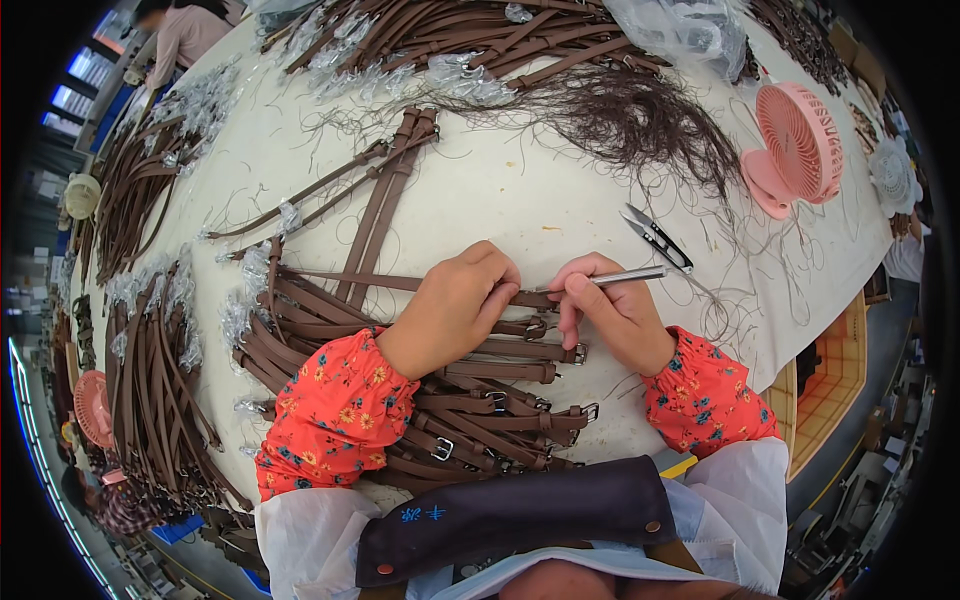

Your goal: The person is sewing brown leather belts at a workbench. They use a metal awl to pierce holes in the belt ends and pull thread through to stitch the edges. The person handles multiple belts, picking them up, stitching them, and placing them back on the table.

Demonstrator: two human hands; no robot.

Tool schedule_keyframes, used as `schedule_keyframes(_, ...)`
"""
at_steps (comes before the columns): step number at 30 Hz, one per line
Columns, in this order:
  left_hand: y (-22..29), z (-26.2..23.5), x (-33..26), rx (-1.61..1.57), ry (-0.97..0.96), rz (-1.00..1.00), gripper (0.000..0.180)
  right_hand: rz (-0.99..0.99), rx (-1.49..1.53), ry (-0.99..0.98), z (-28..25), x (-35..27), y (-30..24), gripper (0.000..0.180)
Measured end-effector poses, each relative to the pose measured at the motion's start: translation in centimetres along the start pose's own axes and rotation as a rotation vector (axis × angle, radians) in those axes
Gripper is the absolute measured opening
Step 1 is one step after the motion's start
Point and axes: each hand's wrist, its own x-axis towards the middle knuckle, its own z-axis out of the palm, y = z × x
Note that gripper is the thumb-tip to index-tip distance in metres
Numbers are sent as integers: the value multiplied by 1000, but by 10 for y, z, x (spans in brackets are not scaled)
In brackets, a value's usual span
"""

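Observation:
My left hand is closed in a pinch on a narrow brown strap, which runs out to the left beneath my wrist. A slim silver pen-shaped tool is gripped in the fingers of my right hand. Its front end meets the strap's end between my two hands; the exact contact is too small to make out. Under and below both hands lies a heap of brown straps with metal buckles. Two more straps stretch away beyond my left hand. Black-handled thread snips rest beyond my right hand.
A tangle of dark thread spreads across the far side of the white tabletop. At the right stands a pink fan. Strap bundles with clear plastic wrapping lie along the left. A person is at the far left.

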Motion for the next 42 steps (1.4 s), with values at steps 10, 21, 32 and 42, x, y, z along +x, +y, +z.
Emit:
schedule_keyframes(10,3,-2,1,30,-9,-31,5,2,18,-12,0,0,1,25)
schedule_keyframes(21,1,-1,1,40,25,-56,8,23,21,-20,0,-1,-1,25)
schedule_keyframes(32,3,-36,0,-86,-437,-178,9,-186,-189,-56,5,0,-1,23)
schedule_keyframes(42,-67,-76,-1,771,286,-145,51,-300,-434,-346,6,-4,-7,18)
